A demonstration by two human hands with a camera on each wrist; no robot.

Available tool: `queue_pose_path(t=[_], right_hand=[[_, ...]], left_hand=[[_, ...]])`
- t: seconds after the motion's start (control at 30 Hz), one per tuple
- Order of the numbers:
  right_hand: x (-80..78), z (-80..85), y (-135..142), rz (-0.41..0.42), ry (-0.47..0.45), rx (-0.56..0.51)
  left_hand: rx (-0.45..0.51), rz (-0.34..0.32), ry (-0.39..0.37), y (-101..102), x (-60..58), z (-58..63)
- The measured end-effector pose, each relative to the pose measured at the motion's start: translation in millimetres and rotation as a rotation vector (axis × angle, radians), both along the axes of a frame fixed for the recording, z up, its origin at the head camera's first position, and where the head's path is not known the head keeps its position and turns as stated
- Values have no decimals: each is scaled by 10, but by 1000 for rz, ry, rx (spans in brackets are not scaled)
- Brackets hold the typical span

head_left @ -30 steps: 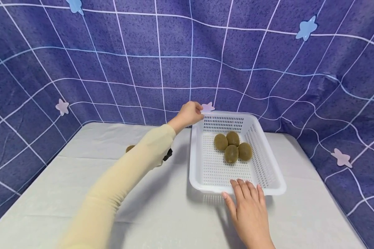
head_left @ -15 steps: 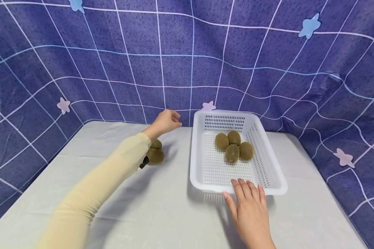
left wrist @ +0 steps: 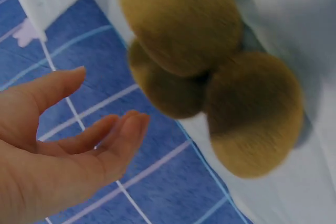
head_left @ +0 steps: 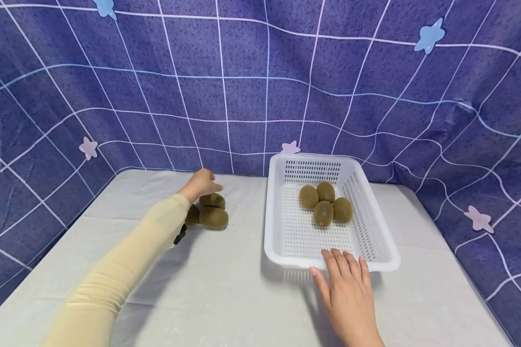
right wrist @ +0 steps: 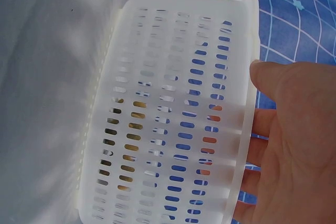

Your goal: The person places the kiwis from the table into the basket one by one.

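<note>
Three brown kiwis stand close together on the left of the table: a front kiwi (head_left: 213, 218), a back kiwi (head_left: 212, 201) and one partly behind the sleeve, the left kiwi (head_left: 193, 216). My left hand (head_left: 201, 184) hovers just beyond them. In the left wrist view its thumb and fingers (left wrist: 131, 129) are parted with nothing between them, beside the kiwi cluster (left wrist: 257, 114). My right hand (head_left: 349, 294) holds the near rim of a white plastic basket (head_left: 286, 262), fingers over the rim and thumb (right wrist: 270, 77) on the outer side. Several kiwis (head_left: 323, 213) lie inside the basket.
A white cloth covers the table (head_left: 243, 299). Behind and at both sides hangs a blue curtain (head_left: 243, 96) with a grid of pale lines and stars. A black strap piece (head_left: 180, 234) shows under the left sleeve (head_left: 126, 270).
My left hand has moved left from the basket's far left corner to above the kiwis, uncovering them. My right hand and the basket have stayed in place.
</note>
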State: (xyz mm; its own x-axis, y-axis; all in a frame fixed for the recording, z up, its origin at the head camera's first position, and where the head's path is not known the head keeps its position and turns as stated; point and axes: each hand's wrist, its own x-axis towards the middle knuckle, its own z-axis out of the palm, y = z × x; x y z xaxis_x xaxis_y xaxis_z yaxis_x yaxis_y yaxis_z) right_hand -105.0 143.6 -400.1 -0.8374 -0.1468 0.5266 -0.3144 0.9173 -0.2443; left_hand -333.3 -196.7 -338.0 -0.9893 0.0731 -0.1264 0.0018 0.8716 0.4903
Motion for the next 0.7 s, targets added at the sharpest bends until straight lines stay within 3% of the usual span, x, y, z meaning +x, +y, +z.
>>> queue_pose_path(t=[0.23,0.43,0.7], right_hand=[[2,-13,8,-2,-1,2],[3,-18,6,-1,-1,2],[-37,2,8,3,22,-1]], left_hand=[[-60,34,-118,-151,45,-68],[-115,28,-169,-194,-3,-133],[-24,68,-234,-166,-79,-138]])
